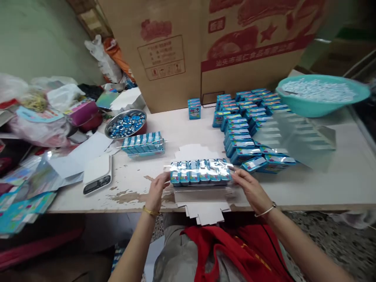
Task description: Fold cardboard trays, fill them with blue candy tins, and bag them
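A row of several small blue packs (200, 172) in clear film lies in front of me, above an unfolded white cardboard piece (202, 197). My left hand (158, 188) grips the row's left end, fingers bent around the film there. At the opposite end, my right hand (248, 184) pinches the film by the last pack. Loose film sticks out past both ends. A second film-wrapped row of blue packs (143, 143) sits farther back on the left. To the right stand several columns of loose blue packs (239, 137).
A metal bowl of shiny blue pieces (127, 124) and a small white scale (98, 174) are on the left. Large cardboard boxes (176, 86) rise behind the table (188, 125). A turquoise basin (317, 107) stands at back right. Plastic bags (44, 125) crowd the far left.
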`<state>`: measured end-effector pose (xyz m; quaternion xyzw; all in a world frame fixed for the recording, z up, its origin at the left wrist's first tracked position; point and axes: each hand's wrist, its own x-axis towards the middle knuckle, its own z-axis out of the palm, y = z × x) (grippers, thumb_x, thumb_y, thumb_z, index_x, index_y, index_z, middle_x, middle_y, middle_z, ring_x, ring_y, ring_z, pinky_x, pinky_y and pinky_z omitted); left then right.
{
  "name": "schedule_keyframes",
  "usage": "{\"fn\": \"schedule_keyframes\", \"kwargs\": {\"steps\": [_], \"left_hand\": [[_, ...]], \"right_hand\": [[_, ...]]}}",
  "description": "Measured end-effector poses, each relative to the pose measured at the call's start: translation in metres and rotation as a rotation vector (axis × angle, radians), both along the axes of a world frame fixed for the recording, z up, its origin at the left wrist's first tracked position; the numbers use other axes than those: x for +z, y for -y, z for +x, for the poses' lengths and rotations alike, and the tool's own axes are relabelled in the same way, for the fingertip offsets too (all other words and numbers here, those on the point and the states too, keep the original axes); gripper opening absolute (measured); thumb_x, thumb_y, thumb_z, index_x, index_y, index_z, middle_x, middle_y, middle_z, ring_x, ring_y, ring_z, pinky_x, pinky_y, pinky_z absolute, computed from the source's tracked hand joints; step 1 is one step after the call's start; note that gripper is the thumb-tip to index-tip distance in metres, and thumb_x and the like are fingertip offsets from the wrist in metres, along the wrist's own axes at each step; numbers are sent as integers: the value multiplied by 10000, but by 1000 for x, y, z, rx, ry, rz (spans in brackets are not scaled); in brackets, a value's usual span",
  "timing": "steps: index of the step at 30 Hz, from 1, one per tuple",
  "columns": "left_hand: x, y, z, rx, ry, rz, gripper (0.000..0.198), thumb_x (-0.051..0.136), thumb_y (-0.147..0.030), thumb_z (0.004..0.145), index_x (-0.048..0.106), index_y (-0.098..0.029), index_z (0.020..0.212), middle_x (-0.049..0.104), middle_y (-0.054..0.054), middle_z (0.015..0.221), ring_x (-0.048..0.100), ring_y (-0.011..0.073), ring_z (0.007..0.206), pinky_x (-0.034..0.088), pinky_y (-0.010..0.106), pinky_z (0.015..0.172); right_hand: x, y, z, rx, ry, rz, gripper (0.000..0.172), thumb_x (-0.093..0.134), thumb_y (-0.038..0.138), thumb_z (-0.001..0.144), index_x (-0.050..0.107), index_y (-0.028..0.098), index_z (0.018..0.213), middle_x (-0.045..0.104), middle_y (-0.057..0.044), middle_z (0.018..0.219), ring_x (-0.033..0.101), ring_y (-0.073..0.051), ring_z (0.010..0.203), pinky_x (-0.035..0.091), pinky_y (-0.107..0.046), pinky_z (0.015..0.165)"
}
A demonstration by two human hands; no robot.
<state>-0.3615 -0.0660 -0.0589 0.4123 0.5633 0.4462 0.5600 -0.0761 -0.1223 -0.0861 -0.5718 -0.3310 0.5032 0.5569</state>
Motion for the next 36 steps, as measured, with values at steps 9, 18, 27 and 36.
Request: {"fn": "schedule_keyframes", "kwargs": {"steps": [9, 18, 27, 36], "left_hand": [[4, -3, 8, -14, -14, -16, 455, 811, -439, 554, 742, -150, 897, 726, 89, 924, 646, 215, 882, 505, 327, 808], [14, -17, 3, 51, -56, -12, 517, 863, -425, 441, 739, -138, 854, 724, 79, 856, 643, 200, 806, 534, 300, 711], [9, -11, 2, -20, -82, -30, 543, 847, -474, 460, 731, -135, 867, 715, 71, 845, 626, 178, 784, 491, 267, 701], [9, -13, -10, 86, -182, 136, 346, 709, -501, 655, 631, -164, 660, 637, 17, 710, 568, 140, 725, 407, 229, 622]], "right_hand": [[15, -1, -9, -5, -163, 14, 403, 748, 517, 616, 486, 212, 601, 502, 20, 717, 485, -136, 724, 453, -266, 699], [17, -6, -13, -22, -282, -8, 411, 767, 494, 587, 471, 212, 618, 507, 34, 724, 507, -125, 730, 456, -269, 742], [6, -3, -9, 14, -304, -44, 418, 787, 517, 569, 510, 210, 626, 634, -2, 889, 580, -157, 832, 487, -297, 777], [4, -20, -1, -38, 27, -93, 457, 715, 637, 599, 609, 195, 639, 528, 6, 619, 417, -110, 557, 340, -246, 505]]}}
